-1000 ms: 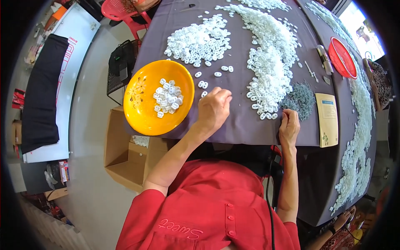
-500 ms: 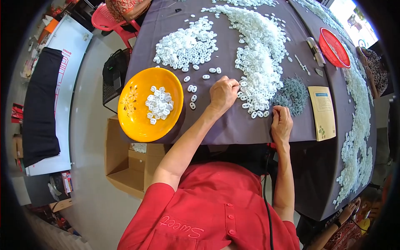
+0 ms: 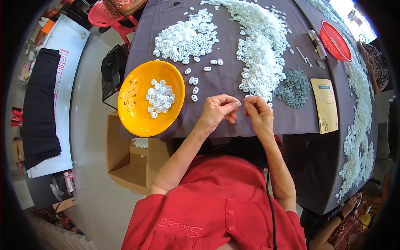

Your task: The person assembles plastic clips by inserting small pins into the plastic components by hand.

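Note:
My left hand [image 3: 217, 111] and my right hand [image 3: 257, 113] meet over the near edge of the dark grey table [image 3: 225, 79]. Between their fingertips sits a small white plastic piece [image 3: 238, 103]; the left fingers pinch it and the right fingers touch it. Just beyond the hands lies a long heap of the same white pieces [image 3: 260, 50]. To the left stands an orange bowl [image 3: 133, 104] holding several white pieces [image 3: 160, 98]. A few loose white pieces [image 3: 194, 89] lie between the bowl and my hands.
A second white heap [image 3: 185, 39] lies at the far left of the table, a grey pile of small metal parts [image 3: 295, 87] and a yellow booklet [image 3: 326, 104] to the right. A red basket [image 3: 335, 41] sits far right. An open cardboard box [image 3: 129, 162] stands on the floor.
My left hand pulled back from the white heap with a piece. My right hand rose from the table edge and came up to meet it.

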Tool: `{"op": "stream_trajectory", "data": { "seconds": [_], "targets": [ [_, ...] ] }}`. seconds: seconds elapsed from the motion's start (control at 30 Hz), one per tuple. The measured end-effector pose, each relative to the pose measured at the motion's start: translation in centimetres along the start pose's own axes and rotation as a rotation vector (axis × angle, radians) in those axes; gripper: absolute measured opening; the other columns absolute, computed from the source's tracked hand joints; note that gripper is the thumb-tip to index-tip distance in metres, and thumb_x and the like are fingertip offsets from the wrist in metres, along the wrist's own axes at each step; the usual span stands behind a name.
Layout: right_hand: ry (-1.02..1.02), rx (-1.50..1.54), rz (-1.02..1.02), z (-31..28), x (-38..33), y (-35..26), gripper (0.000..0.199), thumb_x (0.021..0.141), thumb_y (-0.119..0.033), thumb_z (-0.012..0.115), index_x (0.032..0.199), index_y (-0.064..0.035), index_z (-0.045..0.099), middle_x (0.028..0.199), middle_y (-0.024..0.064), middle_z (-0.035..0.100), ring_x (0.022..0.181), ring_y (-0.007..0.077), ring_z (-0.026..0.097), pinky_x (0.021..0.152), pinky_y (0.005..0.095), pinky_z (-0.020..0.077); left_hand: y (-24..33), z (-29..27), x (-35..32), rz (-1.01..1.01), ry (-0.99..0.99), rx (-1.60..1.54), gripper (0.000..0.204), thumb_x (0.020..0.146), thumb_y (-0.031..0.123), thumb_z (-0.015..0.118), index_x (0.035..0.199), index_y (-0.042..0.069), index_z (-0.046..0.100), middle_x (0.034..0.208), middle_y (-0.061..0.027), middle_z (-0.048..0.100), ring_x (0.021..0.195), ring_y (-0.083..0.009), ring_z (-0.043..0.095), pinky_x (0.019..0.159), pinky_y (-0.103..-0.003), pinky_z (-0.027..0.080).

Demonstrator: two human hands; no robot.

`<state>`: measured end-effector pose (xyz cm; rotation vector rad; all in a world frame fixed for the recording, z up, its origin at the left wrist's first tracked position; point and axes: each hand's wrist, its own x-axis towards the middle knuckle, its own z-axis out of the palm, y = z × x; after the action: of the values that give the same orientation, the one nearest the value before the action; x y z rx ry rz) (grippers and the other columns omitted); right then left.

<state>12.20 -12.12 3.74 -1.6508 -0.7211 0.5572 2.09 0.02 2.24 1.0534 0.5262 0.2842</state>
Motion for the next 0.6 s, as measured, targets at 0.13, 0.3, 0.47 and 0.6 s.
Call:
{"op": "stream_trajectory", "data": {
  "seconds": [0.13,0.3,0.47,0.6],
  "targets": [
    [-0.078,0.379,0.038,1.4,-0.1,1.0,0.005,0.084,-0.003,0.055,0.088,-0.0003,0.057,0.072,0.0001,0.056,0.062,0.0057,0.049,0.055,0.0197,0.0415,-0.2,-0.2,-0.7,0.010,-0.010,-0.075,0.008,0.083,0.006,0.060,0.088,0.000,0.062,0.072,-0.0053,0.062,0.056,-0.0094,0.059,0.046,-0.021,0.050],
    [-0.060,0.394,0.051,2.1,-0.7,1.0,0.005,0.085,-0.003,0.055,0.088,0.0004,0.057,0.072,0.0008,0.057,0.060,0.0056,0.050,0.054,0.0197,0.0426,-0.3,-0.2,-1.5,0.040,0.097,0.012,0.009,0.082,0.004,0.059,0.090,0.000,0.063,0.071,-0.0049,0.062,0.057,-0.0090,0.059,0.047,-0.021,0.050],
    [-0.022,0.328,0.044,2.4,-0.9,0.5,0.006,0.083,-0.004,0.058,0.085,0.0016,0.060,0.072,0.0020,0.060,0.060,0.0059,0.053,0.054,0.0196,0.0442,-0.6,0.5,-2.5,0.203,0.111,0.097,0.012,0.083,0.003,0.059,0.094,-0.001,0.063,0.074,-0.0060,0.063,0.062,-0.0095,0.060,0.053,-0.021,0.051],
    [-0.051,0.332,0.078,2.4,-1.2,0.2,0.009,0.083,-0.004,0.058,0.088,0.0021,0.061,0.074,0.0035,0.063,0.062,0.0068,0.056,0.056,0.0196,0.0460,-0.9,0.1,-2.9,0.228,0.079,0.106,0.012,0.084,0.005,0.057,0.093,-0.002,0.063,0.076,-0.0066,0.064,0.063,-0.0102,0.060,0.056,-0.021,0.051]
  ]
}}
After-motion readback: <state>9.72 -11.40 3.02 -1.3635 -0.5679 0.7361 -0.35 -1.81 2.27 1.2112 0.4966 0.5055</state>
